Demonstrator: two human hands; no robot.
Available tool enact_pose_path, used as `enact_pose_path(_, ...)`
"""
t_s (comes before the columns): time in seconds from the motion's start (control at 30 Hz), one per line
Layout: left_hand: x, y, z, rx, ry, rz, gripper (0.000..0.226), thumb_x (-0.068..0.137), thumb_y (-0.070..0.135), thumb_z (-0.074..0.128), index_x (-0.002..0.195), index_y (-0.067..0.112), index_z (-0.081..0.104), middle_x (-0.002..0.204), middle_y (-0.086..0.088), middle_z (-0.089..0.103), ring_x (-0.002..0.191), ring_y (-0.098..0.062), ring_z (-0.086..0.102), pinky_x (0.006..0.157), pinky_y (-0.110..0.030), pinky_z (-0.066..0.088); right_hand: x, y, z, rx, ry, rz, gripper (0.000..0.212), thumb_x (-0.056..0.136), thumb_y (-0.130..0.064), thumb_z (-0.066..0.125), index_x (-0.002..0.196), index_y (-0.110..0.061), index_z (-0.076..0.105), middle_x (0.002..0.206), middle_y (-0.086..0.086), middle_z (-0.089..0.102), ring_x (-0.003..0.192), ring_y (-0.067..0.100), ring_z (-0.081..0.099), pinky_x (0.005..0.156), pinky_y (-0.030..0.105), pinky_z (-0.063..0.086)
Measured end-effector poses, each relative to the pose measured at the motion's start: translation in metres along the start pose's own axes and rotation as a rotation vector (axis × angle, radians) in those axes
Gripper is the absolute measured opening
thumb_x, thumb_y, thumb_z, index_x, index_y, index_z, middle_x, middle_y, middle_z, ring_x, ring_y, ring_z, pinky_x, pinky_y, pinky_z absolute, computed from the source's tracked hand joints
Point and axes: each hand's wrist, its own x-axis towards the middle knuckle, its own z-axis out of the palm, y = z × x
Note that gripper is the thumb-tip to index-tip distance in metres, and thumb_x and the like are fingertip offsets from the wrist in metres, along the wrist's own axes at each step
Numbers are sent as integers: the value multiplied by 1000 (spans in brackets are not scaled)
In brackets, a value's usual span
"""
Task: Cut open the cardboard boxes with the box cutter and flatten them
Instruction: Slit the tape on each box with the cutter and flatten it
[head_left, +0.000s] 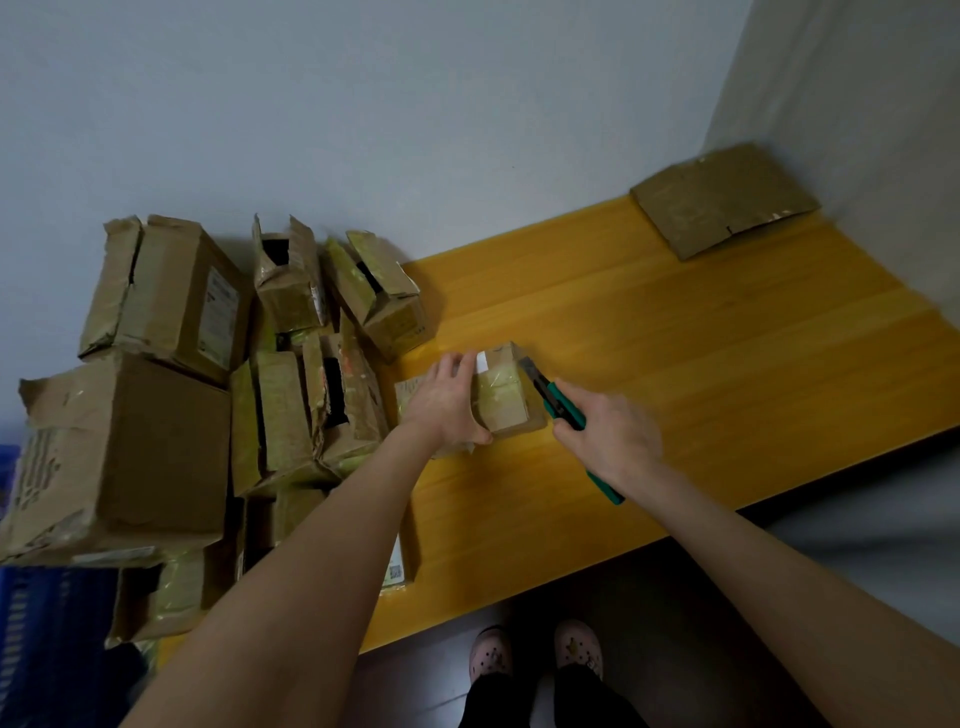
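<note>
Two hands are at work on one small box (506, 402), which stands on the yellow table (701, 353) near its left end, just right of the stacked boxes.

Your left hand (447, 402) grips the small box from its left side: the fingers lie over the top and the thumb wraps round the near edge. Yellowish tape crosses the top of that box, with a white label by your fingertips.

Your right hand (608, 436) is closed round the box cutter (561, 408), a green-handled tool whose tail end shows below your wrist. The blade is extended and points away from you, its tip at the far right edge of the small box's top. Whether the tip has entered the tape cannot be told.

The stacked boxes (171, 364) fill the left end of the table, piled against the wall (363, 104). Most are dented, taped and torn open at the top, and several carry shipping labels. One sits partly under your left forearm.

One flattened cardboard sheet (724, 200) lies at the far right corner of the table, well apart from your hands and against the wall.

A blue crate (31, 623) shows at the lower left edge. Your feet, in pink slippers (535, 649), stand on the dark floor at the near edge of the table.
</note>
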Motion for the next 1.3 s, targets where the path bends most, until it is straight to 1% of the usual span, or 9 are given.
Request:
enact_pose_path(0.1, -1, 0, 2, 11, -7, 16, 121, 64, 42, 85, 154, 17, 7, 153, -10, 19, 141, -30, 22, 114, -43, 27, 0, -1, -1, -9, 4, -5, 53, 98, -43, 43, 148, -38, 29, 80, -7, 60, 57, 11, 53, 47, 25, 45)
enact_pose_path(0.33, -2, 0, 6, 42, -18, 3, 121, 63, 43, 86, 153, 19, 8, 152, -9, 20, 140, -31, 22, 115, -45, 29, 1, -4, -2, -101, -29, -5, 52, 98, -42, 42, 148, -39, 28, 74, -9, 55, 57, 12, 53, 45, 24, 42)
enact_pose_path(0.5, -5, 3, 13, 124, -29, -25, 120, 62, 45, 85, 152, 21, 10, 152, -6, 23, 140, -30, 24, 110, -47, 36, 0, -9, 1, -235, -57, -37, 47, 100, -36, 40, 146, -34, 34, 86, -2, 64, 72, 17, 62, 51, 27, 45)
enact_pose_path(0.6, -7, 7, 25, 191, -55, -40, 119, 63, 44, 84, 153, 21, 10, 154, -5, 22, 142, -31, 23, 110, -49, 36, -5, -10, 10, -271, -110, -18, 43, 100, -34, 41, 142, -29, 38, 78, -2, 59, 70, 18, 59, 50, 26, 43)
enact_pose_path(0.73, -7, 9, 36, 246, -77, -62, 117, 64, 42, 84, 153, 20, 10, 154, -6, 21, 143, -32, 20, 113, -50, 31, -7, -11, 26, -256, -147, 3, 39, 99, -34, 44, 137, -25, 43, 67, -3, 48, 74, 20, 63, 62, 32, 55)
enact_pose_path(0.87, -3, 8, 34, 233, -102, -79, 116, 64, 45, 83, 153, 20, 12, 151, -5, 25, 140, -31, 24, 110, -48, 34, -9, -13, 29, -246, -157, -13, 42, 99, -33, 44, 140, -24, 41, 72, -1, 51, 73, 21, 60, 57, 31, 49)
enact_pose_path(1.07, 0, 9, 33, 220, -128, -84, 117, 64, 46, 83, 153, 20, 12, 151, -4, 25, 139, -31, 25, 104, -45, 39, -17, -11, 31, -225, -182, -6, 44, 99, -34, 45, 141, -23, 39, 83, 1, 58, 80, 22, 64, 59, 31, 50)
enact_pose_path(1.23, -3, 9, 31, 227, -124, -84, 116, 65, 44, 83, 153, 19, 11, 152, -5, 23, 141, -31, 23, 106, -45, 38, -24, -8, 35, -229, -191, -5, 44, 99, -34, 46, 141, -23, 39, 72, -3, 48, 71, 18, 56, 51, 27, 42)
enact_pose_path(1.3, -4, 10, 32, 236, -115, -80, 116, 66, 44, 82, 153, 19, 11, 152, -6, 23, 141, -31, 23, 106, -45, 37, -23, -5, 33, -168, -201, 18, 45, 97, -35, 47, 141, -25, 41, 74, -3, 50, 75, 19, 58, 54, 29, 47)
